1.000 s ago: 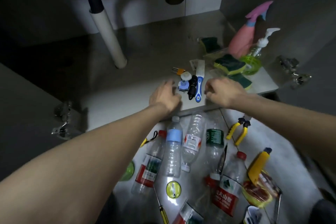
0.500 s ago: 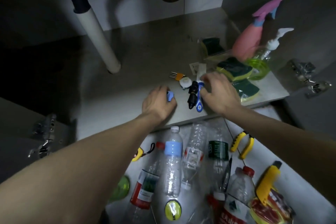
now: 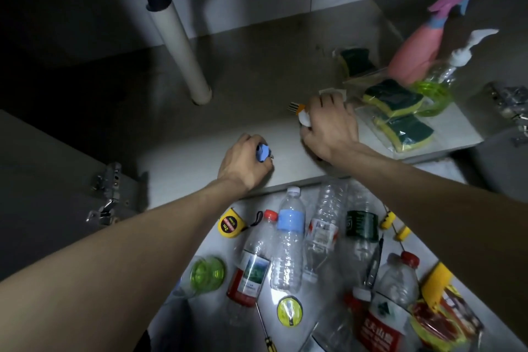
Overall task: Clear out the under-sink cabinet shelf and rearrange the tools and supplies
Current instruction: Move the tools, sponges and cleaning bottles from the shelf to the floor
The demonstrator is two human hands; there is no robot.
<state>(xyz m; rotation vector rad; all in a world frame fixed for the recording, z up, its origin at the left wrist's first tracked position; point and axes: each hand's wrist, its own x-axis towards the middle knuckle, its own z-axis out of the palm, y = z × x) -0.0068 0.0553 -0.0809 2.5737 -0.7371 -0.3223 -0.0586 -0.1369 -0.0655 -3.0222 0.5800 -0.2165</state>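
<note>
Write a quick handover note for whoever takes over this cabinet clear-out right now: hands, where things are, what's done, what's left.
Left hand: grips a small blue item over the shelf front.
Right hand: curled round small white item mid-shelf.
Done: bottles, tape measure, screwdriver lie on the floor.
Left: sponges, pink spray bottle, pump bottle, orange comb piece on the shelf.

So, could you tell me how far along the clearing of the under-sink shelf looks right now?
Partly done. Bottles, a tape measure and a screwdriver already lie on the floor. In hand: the left hand grips a small blue item, the right hand a white one. Left on the shelf: sponges, pink spray bottle, pump bottle.
</note>
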